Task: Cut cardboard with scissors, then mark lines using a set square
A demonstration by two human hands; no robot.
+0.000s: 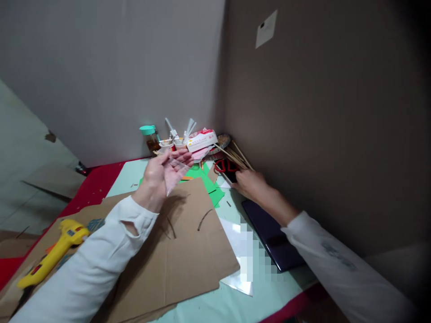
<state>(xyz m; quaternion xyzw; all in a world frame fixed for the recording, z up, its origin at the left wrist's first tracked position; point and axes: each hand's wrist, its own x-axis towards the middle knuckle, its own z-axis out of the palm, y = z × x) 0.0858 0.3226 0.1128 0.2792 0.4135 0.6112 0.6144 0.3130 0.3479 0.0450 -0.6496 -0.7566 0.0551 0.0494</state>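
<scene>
Palm up, fingers extended, a person's left hand [155,174] bears a piece of clear plastic [175,177] above a brown cardboard sheet [191,264], while the right hand [251,183] reaches, fingers bent, beside red-handled scissors [220,167] and a bundle of wooden sticks [233,157]; whether it grips anything cannot be told. Print on a white-and-red carton [203,141] at the back is too small to read, as are the label on a yellow glue gun [50,259] and the mark on the right sleeve [333,253]. Blue print on the cardboard is partly covered by the left sleeve [97,251].

The plastic is thin and see-through, narrowing to a point at its lower end, with skin showing through it. Green paper [217,197] lies beyond the cardboard, and a teal-lidded jar [148,131] stands near the wall. Pale tabletop [232,211] shows between the cardboard's right edge and a dark flat case [266,233], with a glossy clear sheet [232,233] partly there. Red cloth [104,179] borders the table's left edge; walls close in the back and right.
</scene>
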